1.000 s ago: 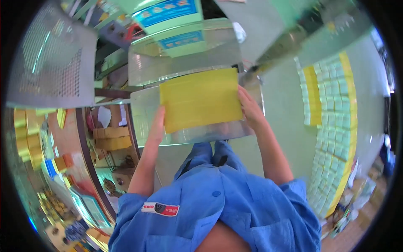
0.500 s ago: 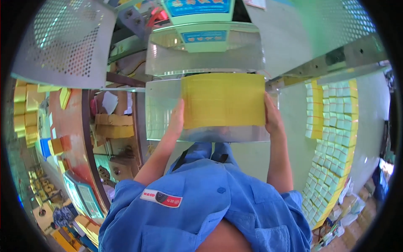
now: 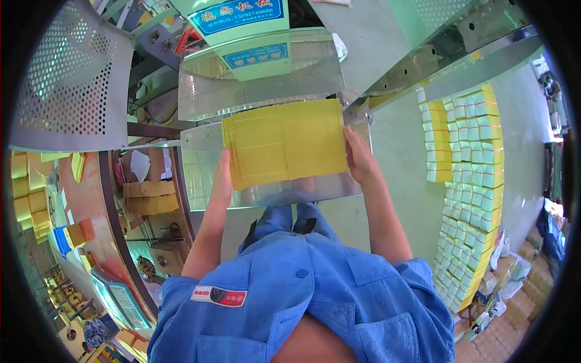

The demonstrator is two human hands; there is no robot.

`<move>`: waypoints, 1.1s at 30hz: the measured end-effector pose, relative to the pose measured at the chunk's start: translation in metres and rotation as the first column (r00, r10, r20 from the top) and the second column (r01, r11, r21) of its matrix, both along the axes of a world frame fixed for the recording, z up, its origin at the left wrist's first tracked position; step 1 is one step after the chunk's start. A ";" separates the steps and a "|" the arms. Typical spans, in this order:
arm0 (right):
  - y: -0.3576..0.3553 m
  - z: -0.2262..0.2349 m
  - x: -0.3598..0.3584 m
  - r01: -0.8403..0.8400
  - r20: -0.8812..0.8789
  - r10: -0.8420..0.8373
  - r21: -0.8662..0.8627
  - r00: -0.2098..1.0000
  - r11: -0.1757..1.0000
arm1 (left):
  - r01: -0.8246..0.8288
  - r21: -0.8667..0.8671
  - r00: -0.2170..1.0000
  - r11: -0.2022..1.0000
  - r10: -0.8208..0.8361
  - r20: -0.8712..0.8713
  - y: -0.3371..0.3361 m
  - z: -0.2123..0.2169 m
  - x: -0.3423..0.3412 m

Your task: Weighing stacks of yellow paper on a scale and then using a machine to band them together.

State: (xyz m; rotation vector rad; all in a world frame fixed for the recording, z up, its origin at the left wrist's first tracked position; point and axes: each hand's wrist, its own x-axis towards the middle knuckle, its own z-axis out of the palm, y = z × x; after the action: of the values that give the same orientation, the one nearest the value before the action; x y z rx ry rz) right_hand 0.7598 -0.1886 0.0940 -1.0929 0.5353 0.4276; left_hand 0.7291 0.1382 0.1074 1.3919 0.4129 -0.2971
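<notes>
A stack of yellow paper sheets [image 3: 284,142] is held flat between my two hands over a shiny metal tray [image 3: 203,175]. Its left edge shows several slightly uneven layers. My left hand [image 3: 223,178] presses along the left edge, with the fingers pointing away from me. At the right edge, my right hand [image 3: 361,158] grips the side, its thumb toward the top face. Fingers under the stack are hidden, and I cannot tell whether the paper touches the tray.
Behind the tray rises a clear curved cover [image 3: 260,85] before a pale green machine with a blue label [image 3: 239,15]. A perforated metal panel [image 3: 72,78] stands left, a metal beam [image 3: 417,63] right. Bundled yellow-and-white stacks [image 3: 472,175] line the right floor. A reddish table [image 3: 100,212] is at left.
The view has turned, so the tray, paper and hands appear further left. The stack sits slightly tilted, and its left layers show more clearly. Both hands remain at its sides.
</notes>
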 end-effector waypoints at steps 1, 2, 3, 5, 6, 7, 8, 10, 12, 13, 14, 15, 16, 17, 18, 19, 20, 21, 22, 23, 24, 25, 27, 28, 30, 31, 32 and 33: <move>0.001 0.001 0.001 -0.013 0.019 0.013 0.005 1.000 1.000 | -0.011 -0.001 1.000 1.000 0.011 0.000 -0.001 0.001 -0.001; 0.001 0.001 0.002 -0.027 0.037 0.026 0.009 0.999 1.000 | -0.008 -0.060 1.000 0.998 0.007 -0.007 -0.001 0.001 0.000; 0.002 0.005 0.004 -0.037 0.036 0.037 0.007 0.999 0.999 | -0.005 -0.119 1.000 0.993 0.003 -0.014 0.000 0.001 0.000; 0.012 0.019 0.004 -0.026 0.052 0.030 -0.076 0.998 0.997 | 0.000 -0.050 1.000 0.999 0.001 0.012 0.012 -0.025 -0.002; 0.016 0.025 0.003 -0.042 0.053 0.046 -0.074 0.998 0.996 | 0.020 0.020 0.999 1.000 -0.020 0.039 0.021 -0.039 -0.004; 0.019 0.028 0.004 -0.003 0.061 0.007 -0.057 0.998 0.998 | 0.008 0.025 0.999 1.000 -0.009 0.043 0.024 -0.043 -0.002; 0.021 0.031 0.003 0.034 0.066 -0.031 -0.044 0.997 0.998 | 0.003 0.044 0.997 0.999 -0.006 0.076 0.019 -0.045 -0.002; 0.022 0.016 0.001 0.036 0.097 -0.032 -0.037 0.995 0.999 | -0.013 0.057 0.993 0.998 0.006 0.116 0.008 -0.046 0.003; 0.021 0.012 -0.010 0.040 0.116 -0.036 -0.035 0.993 0.999 | 0.014 -0.220 0.994 0.975 0.010 0.110 -0.006 -0.036 0.000; 0.024 0.012 -0.015 0.106 0.104 -0.112 0.059 0.988 0.993 | 0.009 -0.223 0.994 0.975 0.017 0.112 -0.014 -0.031 -0.001; 0.030 0.012 -0.016 0.175 0.083 -0.189 0.156 0.978 0.972 | -0.032 -0.322 0.993 0.946 0.067 0.097 -0.022 -0.026 -0.002; 0.036 0.010 -0.013 0.173 0.084 -0.187 0.157 0.979 0.972 | -0.071 -0.416 0.990 0.907 0.114 0.079 -0.026 -0.024 -0.002; 0.039 0.010 -0.011 0.171 0.102 -0.187 0.152 0.977 0.974 | -0.071 -0.419 0.990 0.905 0.114 0.078 -0.029 -0.027 0.000; 0.041 0.010 -0.009 0.169 0.120 -0.187 0.147 0.975 0.975 | -0.081 -0.418 0.986 0.905 0.133 0.096 -0.031 -0.032 0.003; 0.044 0.012 -0.008 0.168 0.121 -0.186 0.145 0.975 0.975 | -0.092 -0.418 0.981 0.904 0.153 0.115 -0.031 -0.035 0.006; 0.046 0.013 -0.001 0.183 0.157 -0.202 0.130 0.967 0.974 | -0.090 -0.422 0.981 0.902 0.154 0.119 -0.030 -0.034 0.017; 0.049 0.014 0.003 0.198 0.187 -0.218 0.118 0.958 0.973 | -0.032 -0.401 0.982 0.915 0.103 0.157 -0.026 -0.028 0.026; 0.049 0.020 0.009 0.196 0.187 -0.216 0.118 0.958 0.973 | 0.023 -0.377 0.980 0.926 0.054 0.193 -0.023 -0.021 0.037; 0.049 0.032 0.017 0.148 0.249 -0.174 0.123 0.953 0.981 | 0.016 -0.374 0.980 0.927 0.060 0.189 -0.019 -0.010 0.047; 0.049 0.040 0.025 0.097 0.312 -0.131 0.123 0.941 0.988 | 0.050 -0.391 0.981 0.919 0.028 0.192 -0.016 0.002 0.061; 0.051 0.044 0.034 0.089 0.332 -0.114 0.089 0.936 0.992 | 0.084 -0.407 0.980 0.909 -0.003 0.197 -0.012 0.008 0.075; 0.050 0.035 0.041 0.080 0.335 -0.106 0.088 0.936 0.993 | 0.078 -0.407 0.980 0.910 0.006 0.201 -0.007 0.000 0.086; 0.043 0.010 0.053 0.051 0.300 -0.035 -0.048 0.953 0.998 | 0.122 -0.474 0.985 0.872 -0.048 0.164 -0.001 -0.023 0.102; 0.041 0.009 0.056 0.037 0.301 -0.020 -0.050 0.953 0.998 | 0.109 -0.476 0.986 0.873 -0.034 0.164 -0.004 -0.021 0.105; 0.036 0.005 0.061 0.031 0.299 -0.029 0.000 0.954 1.000 | 0.137 -0.440 0.979 0.887 -0.055 0.195 -0.011 -0.019 0.106; 0.036 0.007 0.063 0.021 0.297 -0.022 0.006 0.954 1.000 | 0.128 -0.435 0.980 0.891 -0.047 0.193 -0.013 -0.015 0.105; 0.036 0.010 0.064 0.002 0.316 -0.003 0.004 0.949 1.000 | 0.073 -0.420 0.988 0.905 -0.006 0.157 -0.017 -0.011 0.103; 0.035 0.012 0.064 -0.014 0.333 0.013 0.002 0.943 1.000 | 0.019 -0.402 0.992 0.915 0.032 0.121 -0.020 -0.008 0.102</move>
State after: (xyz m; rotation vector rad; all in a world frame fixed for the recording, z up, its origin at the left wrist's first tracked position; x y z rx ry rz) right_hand 0.8238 -0.1533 0.1062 -1.1370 0.2269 0.2469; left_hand 0.8308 0.1183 0.0989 0.9963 0.2346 -0.2698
